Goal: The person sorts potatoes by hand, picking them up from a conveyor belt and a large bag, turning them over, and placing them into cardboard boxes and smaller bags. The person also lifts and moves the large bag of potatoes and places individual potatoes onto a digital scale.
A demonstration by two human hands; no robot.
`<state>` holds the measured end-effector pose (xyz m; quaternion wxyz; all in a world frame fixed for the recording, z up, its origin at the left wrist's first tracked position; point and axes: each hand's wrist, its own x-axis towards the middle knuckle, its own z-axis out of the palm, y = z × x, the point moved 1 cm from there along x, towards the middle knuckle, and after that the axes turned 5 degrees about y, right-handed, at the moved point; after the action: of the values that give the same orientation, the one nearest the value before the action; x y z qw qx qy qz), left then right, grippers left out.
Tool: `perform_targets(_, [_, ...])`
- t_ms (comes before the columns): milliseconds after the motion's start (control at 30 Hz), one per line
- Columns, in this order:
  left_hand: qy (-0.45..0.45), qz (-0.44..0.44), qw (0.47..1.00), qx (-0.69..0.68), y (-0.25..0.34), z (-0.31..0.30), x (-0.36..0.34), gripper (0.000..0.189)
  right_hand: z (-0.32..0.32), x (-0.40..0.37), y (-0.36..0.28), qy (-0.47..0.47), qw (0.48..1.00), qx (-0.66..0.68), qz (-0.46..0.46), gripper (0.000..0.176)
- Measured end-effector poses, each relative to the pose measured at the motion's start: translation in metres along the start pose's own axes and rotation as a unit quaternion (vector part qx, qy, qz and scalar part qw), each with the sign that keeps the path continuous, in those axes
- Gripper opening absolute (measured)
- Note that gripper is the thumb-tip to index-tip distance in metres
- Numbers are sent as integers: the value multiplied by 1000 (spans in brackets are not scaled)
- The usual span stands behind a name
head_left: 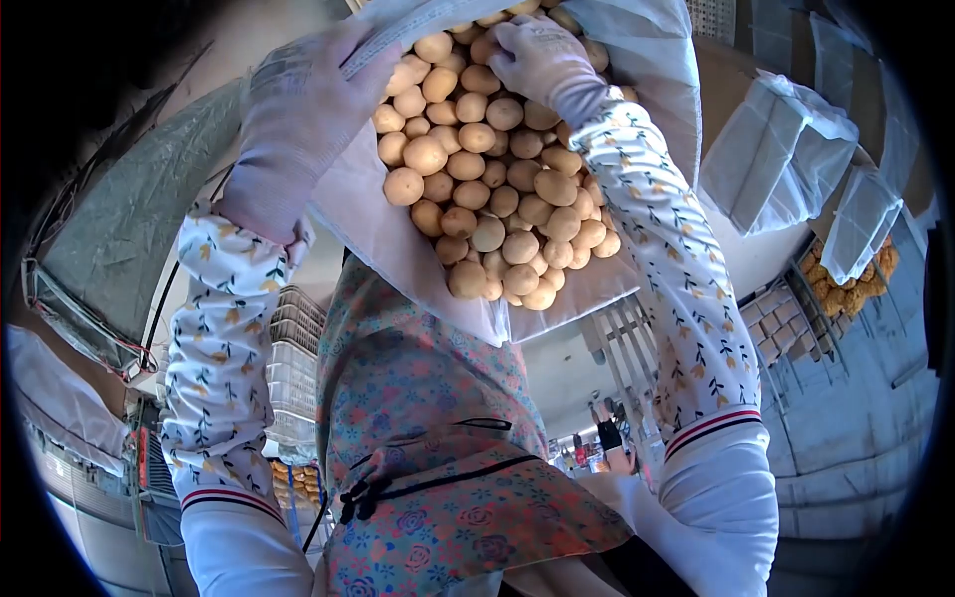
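Many small round tan items like potatoes (pixel 477 169) lie in a bag or sheet of white translucent plastic (pixel 373 214) in front of my body. My left hand (pixel 308 109), in a pale glove, is closed on the plastic at the upper left, its fingertips partly hidden by the folded edge. At the top, my right hand (pixel 542 60), also gloved, rests against the upper items with its fingers curled; what it holds, if anything, is hidden.
White plastic bags (pixel 776 149) hang at the upper right. A grey-green cover (pixel 139 219) is at the left. Stacked white crates (pixel 293 368) stand below, and a rack at the right holds brown items (pixel 846 284). A flowered apron (pixel 428 398) covers my body.
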<state>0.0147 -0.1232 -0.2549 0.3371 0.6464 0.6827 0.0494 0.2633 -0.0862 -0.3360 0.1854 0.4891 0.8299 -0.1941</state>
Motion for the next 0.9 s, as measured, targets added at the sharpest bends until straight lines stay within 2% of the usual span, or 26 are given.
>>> perform_targets(33, [28,10,1000,9,1,1,-3,41,-12,3,-7,-61,996,37,58,41])
perform_targets(67, [56,19,998,18,2,2,-6,40,-13,4,-12,-96,993,42,58,42])
perform_targets(133, [45,12,999,26,5,-2,-4,41,-13,6,-19,-160,984,51,57,45])
perform_targets(167, [40,9,999,29,6,-4,-3,41,-11,6,-23,-163,982,69,73,47])
perform_targets(267, [6,-53,998,-30,-1,-2,1,40,-5,-9,-45,-216,972,78,39,54])
perform_targets(300, [18,-38,999,-17,2,-3,-1,40,-4,-17,-46,-233,965,105,64,54])
perform_targets(467, [91,28,995,-11,-7,-4,-32,39,-3,-79,-39,-66,968,237,45,31])
perform_targets(533, [88,-28,990,-109,-6,-1,-37,38,-2,-122,-41,-57,956,283,48,30])
perform_targets(567, [89,-57,982,-157,-7,-1,-38,37,0,-143,-41,8,955,294,37,29])
perform_targets(600, [96,-63,984,-138,-8,1,-36,38,4,-164,-41,73,950,304,23,28])
perform_targets(667, [105,-71,987,-102,-8,6,-31,38,10,-203,-44,138,975,151,-83,29])
perform_targets(700, [103,-78,986,-109,-7,6,-31,38,9,-217,-46,141,966,199,-87,30])
perform_targets(800, [104,-93,983,-118,-6,6,-33,37,-2,-251,-45,192,967,165,-1,29])
perform_targets(900, [121,-77,984,-101,-12,12,-31,36,14,-291,-21,261,953,121,88,27])
